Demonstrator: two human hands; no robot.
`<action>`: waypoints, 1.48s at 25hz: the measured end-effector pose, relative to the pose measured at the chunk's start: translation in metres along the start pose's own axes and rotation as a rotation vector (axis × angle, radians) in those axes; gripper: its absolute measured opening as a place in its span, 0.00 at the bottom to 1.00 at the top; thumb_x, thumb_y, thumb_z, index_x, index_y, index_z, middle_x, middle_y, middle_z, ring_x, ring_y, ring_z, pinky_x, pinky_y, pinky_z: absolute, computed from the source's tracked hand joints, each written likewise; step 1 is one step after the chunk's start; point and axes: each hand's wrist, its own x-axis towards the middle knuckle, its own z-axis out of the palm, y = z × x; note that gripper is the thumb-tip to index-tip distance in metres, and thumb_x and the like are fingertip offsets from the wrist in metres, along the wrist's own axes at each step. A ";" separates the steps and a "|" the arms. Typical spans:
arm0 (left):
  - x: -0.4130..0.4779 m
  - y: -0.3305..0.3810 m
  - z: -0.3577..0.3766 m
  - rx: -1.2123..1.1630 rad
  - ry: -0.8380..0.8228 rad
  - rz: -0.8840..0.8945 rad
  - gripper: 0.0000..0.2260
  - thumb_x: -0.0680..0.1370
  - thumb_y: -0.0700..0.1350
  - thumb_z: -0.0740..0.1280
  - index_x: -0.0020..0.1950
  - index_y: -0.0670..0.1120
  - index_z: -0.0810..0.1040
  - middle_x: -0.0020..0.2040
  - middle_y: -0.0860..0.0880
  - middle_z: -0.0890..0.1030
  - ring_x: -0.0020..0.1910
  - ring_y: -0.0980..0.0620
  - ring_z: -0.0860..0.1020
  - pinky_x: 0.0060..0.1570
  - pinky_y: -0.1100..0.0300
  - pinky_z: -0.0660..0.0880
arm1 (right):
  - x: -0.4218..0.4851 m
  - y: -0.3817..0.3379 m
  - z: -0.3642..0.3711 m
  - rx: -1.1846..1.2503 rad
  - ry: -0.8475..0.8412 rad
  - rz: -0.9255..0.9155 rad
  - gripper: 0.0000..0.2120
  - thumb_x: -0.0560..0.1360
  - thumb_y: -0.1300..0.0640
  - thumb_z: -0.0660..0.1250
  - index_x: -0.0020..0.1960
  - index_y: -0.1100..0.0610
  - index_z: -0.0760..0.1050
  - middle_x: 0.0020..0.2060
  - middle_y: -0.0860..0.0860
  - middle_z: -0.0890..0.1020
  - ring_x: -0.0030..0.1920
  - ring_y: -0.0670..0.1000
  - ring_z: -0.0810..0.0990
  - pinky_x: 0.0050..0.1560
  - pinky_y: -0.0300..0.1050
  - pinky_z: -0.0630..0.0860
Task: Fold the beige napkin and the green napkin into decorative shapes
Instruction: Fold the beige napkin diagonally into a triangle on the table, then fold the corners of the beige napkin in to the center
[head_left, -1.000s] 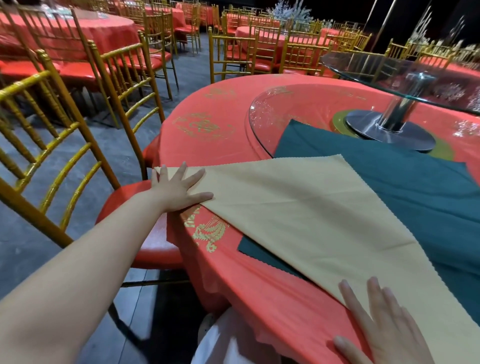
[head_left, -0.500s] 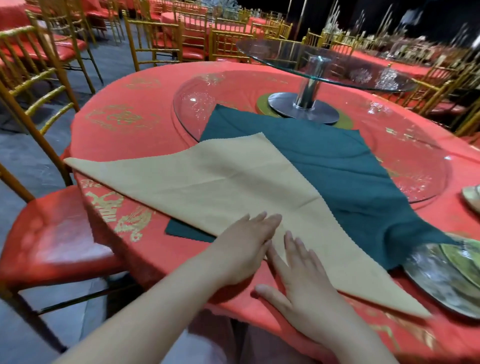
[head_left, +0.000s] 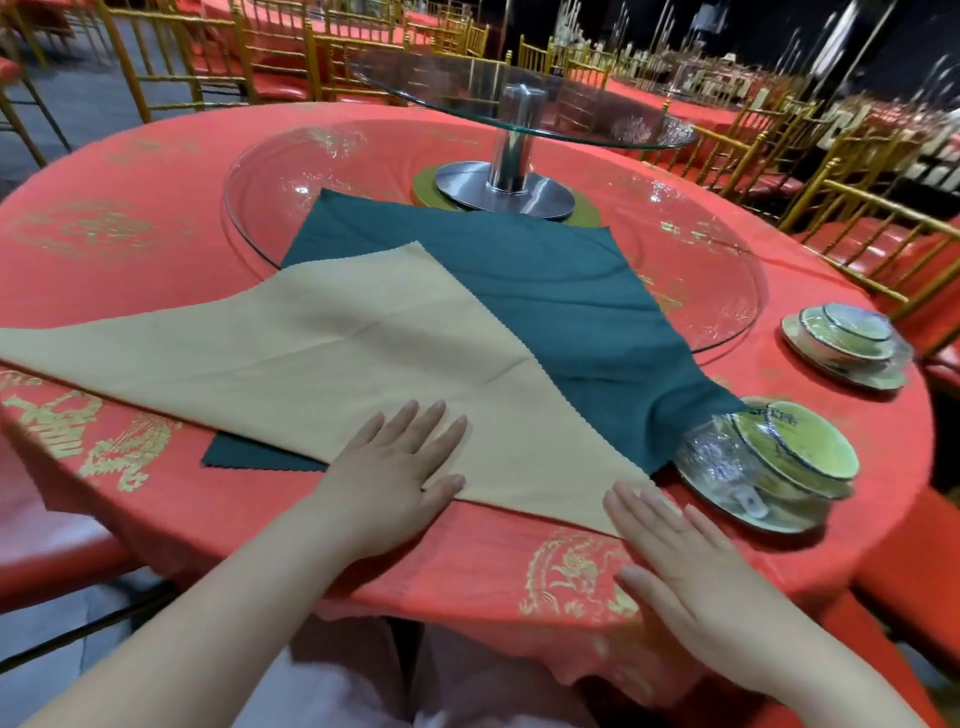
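Observation:
The beige napkin (head_left: 311, 348) lies folded into a wide triangle on the red table (head_left: 130, 234), its long edge toward me. Under it the green napkin (head_left: 530, 280) is spread flat, reaching onto the glass turntable (head_left: 701, 249). My left hand (head_left: 400, 467) rests flat with straight fingers on the beige napkin's near edge. Fingers straight, my right hand (head_left: 691, 566) lies flat on the tablecloth, its fingertips at the napkin's right corner.
A stack of green-and-white dishes (head_left: 779, 462) sits just right of the napkins, a second stack (head_left: 847, 343) farther back. A raised glass tier on a metal post (head_left: 511, 140) stands mid-table. Gold chairs with red seats (head_left: 857, 228) ring the table.
My left hand came from the beige napkin's far left corner to its near edge. My right hand slid right along that edge, away from the left. The view swung right.

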 end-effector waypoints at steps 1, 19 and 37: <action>0.000 0.000 0.000 0.005 -0.002 -0.005 0.38 0.63 0.66 0.28 0.73 0.59 0.38 0.76 0.55 0.39 0.74 0.54 0.38 0.71 0.56 0.38 | -0.003 0.008 0.002 0.011 0.033 0.022 0.39 0.57 0.27 0.17 0.67 0.34 0.30 0.67 0.31 0.32 0.67 0.32 0.28 0.66 0.32 0.28; -0.002 0.036 0.003 -0.205 0.318 0.385 0.12 0.74 0.53 0.60 0.46 0.49 0.80 0.45 0.53 0.84 0.44 0.54 0.79 0.32 0.61 0.77 | 0.003 0.033 -0.013 -0.061 0.744 -0.207 0.06 0.69 0.55 0.65 0.40 0.51 0.81 0.35 0.41 0.82 0.45 0.42 0.77 0.49 0.41 0.64; -0.063 0.033 -0.013 -0.918 0.116 0.148 0.05 0.75 0.52 0.63 0.43 0.52 0.76 0.32 0.54 0.72 0.31 0.55 0.70 0.35 0.59 0.67 | 0.076 -0.019 -0.118 1.181 0.543 -0.271 0.06 0.73 0.61 0.67 0.40 0.52 0.80 0.35 0.43 0.82 0.38 0.41 0.78 0.41 0.33 0.74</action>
